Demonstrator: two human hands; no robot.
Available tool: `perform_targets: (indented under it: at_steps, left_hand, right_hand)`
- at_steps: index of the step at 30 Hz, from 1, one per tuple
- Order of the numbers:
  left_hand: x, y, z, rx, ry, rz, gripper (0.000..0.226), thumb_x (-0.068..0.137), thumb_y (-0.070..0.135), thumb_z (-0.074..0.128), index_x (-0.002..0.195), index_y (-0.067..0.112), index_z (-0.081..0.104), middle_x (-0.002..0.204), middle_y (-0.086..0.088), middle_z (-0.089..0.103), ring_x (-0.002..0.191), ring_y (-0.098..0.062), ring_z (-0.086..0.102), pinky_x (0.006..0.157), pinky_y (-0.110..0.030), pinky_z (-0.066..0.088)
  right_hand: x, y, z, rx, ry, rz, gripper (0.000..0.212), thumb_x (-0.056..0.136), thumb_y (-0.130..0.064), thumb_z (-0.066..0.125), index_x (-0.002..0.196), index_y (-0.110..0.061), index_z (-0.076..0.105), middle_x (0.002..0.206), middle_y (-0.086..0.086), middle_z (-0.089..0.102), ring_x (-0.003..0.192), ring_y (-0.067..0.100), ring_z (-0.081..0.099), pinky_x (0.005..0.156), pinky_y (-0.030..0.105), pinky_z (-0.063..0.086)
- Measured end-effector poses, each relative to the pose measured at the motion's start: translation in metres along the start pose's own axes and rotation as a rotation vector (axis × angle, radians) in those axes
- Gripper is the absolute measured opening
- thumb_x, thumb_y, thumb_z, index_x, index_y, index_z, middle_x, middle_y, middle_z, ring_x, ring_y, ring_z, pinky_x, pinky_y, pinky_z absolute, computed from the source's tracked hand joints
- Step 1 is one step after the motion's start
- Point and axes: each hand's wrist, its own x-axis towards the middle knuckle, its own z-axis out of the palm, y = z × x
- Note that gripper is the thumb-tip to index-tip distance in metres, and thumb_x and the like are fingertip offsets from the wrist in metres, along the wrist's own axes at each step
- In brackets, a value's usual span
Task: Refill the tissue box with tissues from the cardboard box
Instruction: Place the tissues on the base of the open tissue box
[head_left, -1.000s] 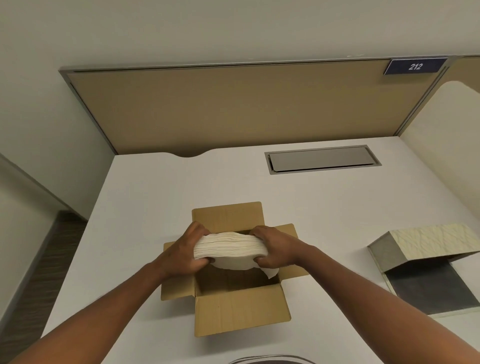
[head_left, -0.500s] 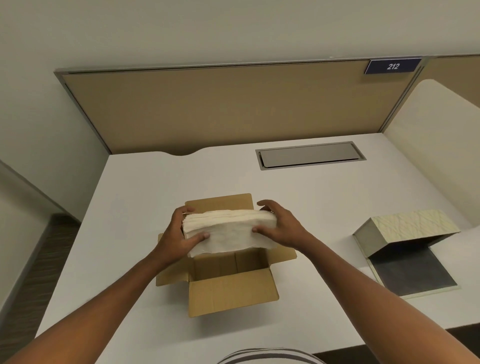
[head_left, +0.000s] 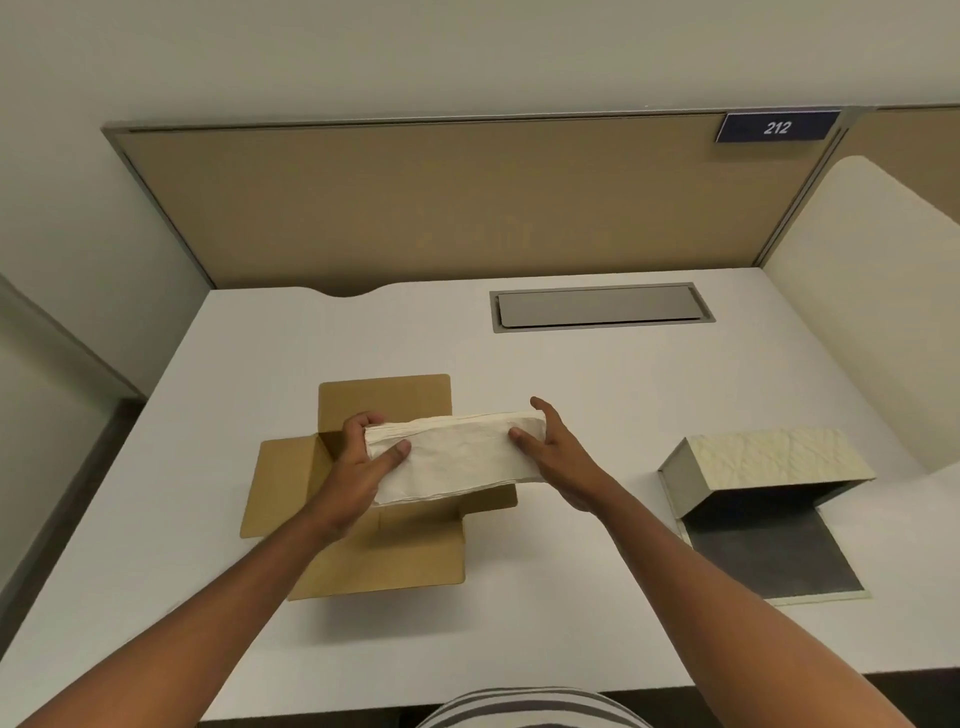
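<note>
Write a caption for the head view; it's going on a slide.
Both hands, left and right, hold a tissue stack above the open cardboard box, tissue box lying open at right.

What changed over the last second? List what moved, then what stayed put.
The white stack of tissues, gripped at its ends by the left hand and right hand, came up out of the brown cardboard box and now sits clear above it, shifted right. The box and the open cream tissue box stayed put.

The white desk (head_left: 571, 374) carries an open cardboard box (head_left: 384, 561) and, well apart, the tissue box (head_left: 769, 462).
</note>
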Motion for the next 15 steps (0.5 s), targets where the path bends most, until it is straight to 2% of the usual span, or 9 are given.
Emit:
perform_targets:
  at_steps: [2, 5, 9, 11, 15]
  left_hand:
    - [-0.007, 0.004, 0.023, -0.018, 0.008, -0.003, 0.034, 0.094, 0.016, 0.055, 0.12, 0.025, 0.036, 0.102, 0.01, 0.051, 0.087, -0.008, 0.056, 0.064, -0.014, 0.052]
    - [-0.017, 0.006, 0.057, -0.022, 0.02, -0.021, 0.035, 0.093, 0.017, 0.056, 0.12, 0.026, 0.034, 0.105, 0.006, 0.055, 0.09, -0.01, 0.057, 0.072, -0.023, 0.05]
    - [-0.032, 0.005, 0.103, 0.022, 0.004, -0.052, 0.027, 0.094, 0.02, 0.056, 0.114, 0.027, 0.039, 0.104, 0.003, 0.053, 0.088, -0.017, 0.056, 0.066, -0.033, 0.052]
    - [-0.038, 0.001, 0.123, -0.002, -0.011, -0.065, 0.022, 0.094, 0.018, 0.056, 0.107, 0.032, 0.045, 0.104, 0.001, 0.054, 0.089, -0.02, 0.057, 0.07, -0.04, 0.052]
    - [-0.049, -0.006, 0.161, -0.042, 0.003, -0.135, 0.014, 0.093, 0.018, 0.057, 0.097, 0.032, 0.053, 0.102, -0.004, 0.058, 0.087, -0.02, 0.057, 0.064, -0.031, 0.046]
  right_hand:
    - [-0.007, 0.004, -0.021, 0.006, -0.032, -0.006, 0.065, 0.095, -0.039, 0.051, 0.148, -0.029, 0.016, 0.143, 0.003, 0.032, 0.128, 0.024, 0.039, 0.105, 0.039, 0.042]
    - [-0.018, 0.014, -0.053, -0.007, -0.07, -0.03, 0.061, 0.096, -0.036, 0.05, 0.146, -0.034, 0.016, 0.139, 0.002, 0.034, 0.124, 0.025, 0.042, 0.104, 0.041, 0.043]
    - [-0.031, 0.038, -0.092, -0.04, -0.11, -0.033, 0.049, 0.095, -0.037, 0.05, 0.138, -0.04, 0.026, 0.133, 0.009, 0.043, 0.115, 0.028, 0.05, 0.096, 0.04, 0.048]
    - [-0.039, 0.051, -0.109, -0.038, -0.12, -0.016, 0.045, 0.095, -0.037, 0.05, 0.135, -0.04, 0.029, 0.13, 0.009, 0.046, 0.111, 0.027, 0.051, 0.093, 0.04, 0.048]
    - [-0.057, 0.075, -0.138, -0.043, -0.12, 0.051, 0.044, 0.095, -0.039, 0.05, 0.135, -0.035, 0.031, 0.126, 0.007, 0.046, 0.108, 0.025, 0.052, 0.092, 0.043, 0.05]
